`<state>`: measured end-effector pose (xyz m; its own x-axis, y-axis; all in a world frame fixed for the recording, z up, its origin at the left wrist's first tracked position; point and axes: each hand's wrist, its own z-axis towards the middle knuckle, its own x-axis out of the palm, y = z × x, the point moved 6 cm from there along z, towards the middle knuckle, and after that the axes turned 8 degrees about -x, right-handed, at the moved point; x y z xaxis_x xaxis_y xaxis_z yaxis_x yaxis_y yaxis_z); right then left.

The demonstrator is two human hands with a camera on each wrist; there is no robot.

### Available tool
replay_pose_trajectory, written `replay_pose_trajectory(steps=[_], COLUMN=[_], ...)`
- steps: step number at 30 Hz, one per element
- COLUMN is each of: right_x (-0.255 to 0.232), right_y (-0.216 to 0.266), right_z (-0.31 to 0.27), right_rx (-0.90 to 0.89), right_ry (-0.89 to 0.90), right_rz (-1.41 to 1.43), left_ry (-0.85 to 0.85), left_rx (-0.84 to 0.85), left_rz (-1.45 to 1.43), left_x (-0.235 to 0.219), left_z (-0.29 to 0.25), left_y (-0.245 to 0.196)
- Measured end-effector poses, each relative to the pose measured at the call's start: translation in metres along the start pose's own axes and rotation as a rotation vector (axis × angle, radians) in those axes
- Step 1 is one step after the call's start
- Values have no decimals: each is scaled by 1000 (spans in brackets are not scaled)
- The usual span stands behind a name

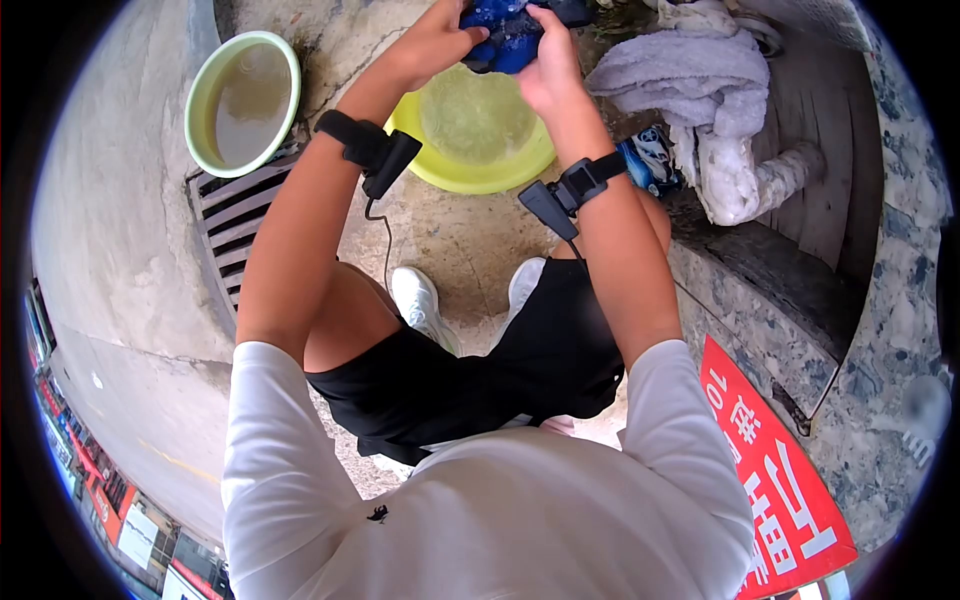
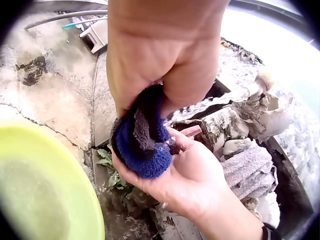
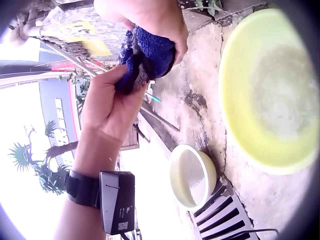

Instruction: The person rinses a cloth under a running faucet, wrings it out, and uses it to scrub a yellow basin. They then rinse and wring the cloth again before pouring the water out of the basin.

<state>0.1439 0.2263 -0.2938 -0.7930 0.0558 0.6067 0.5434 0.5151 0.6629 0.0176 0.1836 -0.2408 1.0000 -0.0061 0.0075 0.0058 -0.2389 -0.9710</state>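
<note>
A blue fuzzy cloth [image 1: 505, 35] with dark and grey bands is bunched up between both hands, over the far side of a yellow-green basin [image 1: 470, 184] of cloudy water. My left hand [image 1: 432, 50] grips one side of it; in the left wrist view the same hand [image 2: 162, 65] covers the cloth's upper end. The other side is held by my right hand [image 1: 552, 72], whose palm faces upward under the blue cloth [image 2: 145, 160] in that view. From the right wrist view, the cloth [image 3: 145, 55] looks twisted between the two hands.
A smaller pale green basin [image 1: 194, 110] of murky water stands at the left, beside a drain grate [image 1: 235, 215]. A grey towel [image 1: 685, 75], a white pipe [image 1: 790, 180] and a blue packet [image 1: 650, 160] lie at the right. A red sign [image 1: 775, 490] leans nearby.
</note>
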Motion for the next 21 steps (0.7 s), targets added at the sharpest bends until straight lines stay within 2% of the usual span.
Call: replay_pose_trajectory(steps=[2,4,7,10,13,16,19,20,21], right_x=[6,10,20,21,12,10,7,7,6], right_y=[-4,-3,8,8,-4,-4,10,13,18], right_z=[-2,-5,-23,-28,-20,-14,-18,-17,-16], right_rx=[63,52,-2,55,79,38,-90,-123,-155], right_ry=[110,162,265,282,242,292,55,68,82], right_rz=[20,-20,-187,-162,-90,-85,-204,-183,-161], left_ry=[-29,-34,-99,-167,-460,-544,-513,-492,-423], left_rx=[32,77,15,72,7,4,-169,-228,-179], left_rz=[-22,-64,34,337,641,704,499,404,364], left_x=[-10,-22,-34,-36,-27,-21,-28,-29,-26], left_z=[7,12,18,22,6,8,9,9,9], left_y=[9,16,25,23,-10,-10,2,7,5])
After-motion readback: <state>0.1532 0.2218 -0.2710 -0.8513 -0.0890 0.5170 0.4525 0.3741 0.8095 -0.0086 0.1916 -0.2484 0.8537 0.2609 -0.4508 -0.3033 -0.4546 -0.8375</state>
